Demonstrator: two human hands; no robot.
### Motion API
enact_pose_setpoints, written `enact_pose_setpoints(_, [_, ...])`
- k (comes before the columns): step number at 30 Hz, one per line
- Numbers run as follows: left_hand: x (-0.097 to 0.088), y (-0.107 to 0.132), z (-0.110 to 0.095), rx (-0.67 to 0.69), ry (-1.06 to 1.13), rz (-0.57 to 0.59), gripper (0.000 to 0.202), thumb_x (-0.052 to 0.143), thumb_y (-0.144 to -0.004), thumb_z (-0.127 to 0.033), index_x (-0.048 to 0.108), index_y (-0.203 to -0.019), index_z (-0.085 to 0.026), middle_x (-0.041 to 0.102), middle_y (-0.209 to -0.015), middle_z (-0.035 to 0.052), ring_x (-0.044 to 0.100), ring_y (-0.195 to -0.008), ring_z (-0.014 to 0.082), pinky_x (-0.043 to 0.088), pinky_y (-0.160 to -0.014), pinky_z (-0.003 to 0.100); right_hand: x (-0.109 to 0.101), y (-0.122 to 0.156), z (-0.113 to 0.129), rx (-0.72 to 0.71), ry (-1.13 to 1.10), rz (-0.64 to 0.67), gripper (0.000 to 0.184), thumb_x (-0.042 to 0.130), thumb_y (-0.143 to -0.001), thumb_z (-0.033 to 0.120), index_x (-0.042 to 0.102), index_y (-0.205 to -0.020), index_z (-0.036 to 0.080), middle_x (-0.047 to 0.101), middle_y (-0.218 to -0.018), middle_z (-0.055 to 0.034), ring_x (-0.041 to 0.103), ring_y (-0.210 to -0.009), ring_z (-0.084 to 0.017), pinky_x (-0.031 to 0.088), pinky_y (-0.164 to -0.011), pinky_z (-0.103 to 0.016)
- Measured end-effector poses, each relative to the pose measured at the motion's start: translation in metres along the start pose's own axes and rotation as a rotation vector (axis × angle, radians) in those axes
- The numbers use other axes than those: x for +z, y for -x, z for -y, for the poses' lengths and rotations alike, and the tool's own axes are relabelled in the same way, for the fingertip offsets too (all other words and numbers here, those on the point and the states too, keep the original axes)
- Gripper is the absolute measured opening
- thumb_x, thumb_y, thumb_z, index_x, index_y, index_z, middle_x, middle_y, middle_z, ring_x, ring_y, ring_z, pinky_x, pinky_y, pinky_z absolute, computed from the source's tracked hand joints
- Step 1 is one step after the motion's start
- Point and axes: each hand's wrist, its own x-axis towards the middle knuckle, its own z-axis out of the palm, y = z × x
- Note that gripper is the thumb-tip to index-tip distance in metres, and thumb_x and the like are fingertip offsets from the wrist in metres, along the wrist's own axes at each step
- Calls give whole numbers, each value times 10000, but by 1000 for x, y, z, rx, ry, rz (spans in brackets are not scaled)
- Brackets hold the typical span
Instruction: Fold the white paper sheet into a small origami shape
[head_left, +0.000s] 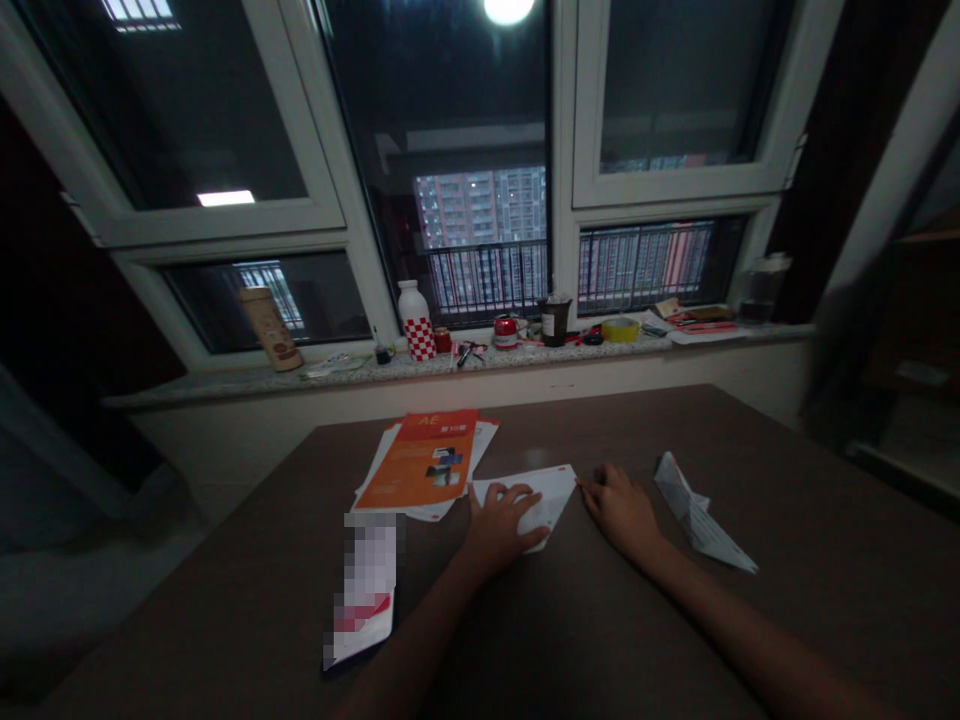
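Note:
A folded white paper sheet (551,490) lies on the dark brown table (600,640). My left hand (501,525) rests flat on top of it, fingers spread and pressing it down. My right hand (621,510) lies on the table just right of the sheet, fingers curled toward its right corner, fingertips at the paper's edge. Whether it pinches the corner is unclear.
An orange leaflet (424,458) tops a stack of papers left of the sheet. A folded paper piece (697,515) lies to the right. A blurred card (364,590) lies near the front left. The windowsill (450,365) holds bottles, cans, a tape roll and a jar.

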Motion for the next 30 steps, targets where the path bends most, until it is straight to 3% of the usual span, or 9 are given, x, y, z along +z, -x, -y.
enact_pose_setpoints(12, [0,1,-2,-5,5,-9,532,535,-864,-610,484,-1353,-407,522,-1396,-4,402,-1236,336,-41,-1057,750,6,0,-2,26,2,-11,327,431,-963,357,671,-1181,313,561,-1079,-110,529,-1030,-266,438,-832,-373])
enact_pose_setpoints(20, [2,-2,-6,-2,-4,-66,481,516,-881,-600,519,-1314,-391,558,-1359,-19,428,-1219,306,-87,-1084,711,10,-4,-5,-79,-119,-43,438,482,-927,302,531,-1353,213,526,-1270,-158,507,-1147,-289,432,-944,-411])
enact_pose_setpoints(23, [0,-2,-8,2,1,-83,453,517,-886,-590,544,-1278,-366,583,-1336,-23,451,-1202,294,-81,-1099,695,10,-3,-4,-267,-200,-8,362,464,-940,270,603,-1275,261,570,-1254,-108,520,-1153,-258,420,-974,-403])
enact_pose_setpoints(25, [-2,-1,-9,5,9,-88,439,508,-889,-593,566,-1252,-352,595,-1326,-24,465,-1190,287,-67,-1107,688,10,-2,-2,-317,-234,12,321,453,-950,269,654,-1200,275,614,-1194,-81,546,-1121,-238,418,-977,-390])
enact_pose_setpoints(30, [-2,-1,-7,35,21,-64,378,472,-927,-534,567,-1263,-389,567,-1371,-42,467,-1204,282,-43,-1106,689,10,-4,2,-191,-293,24,291,454,-955,314,704,-1082,234,636,-1134,-73,590,-1040,-212,436,-942,-335])
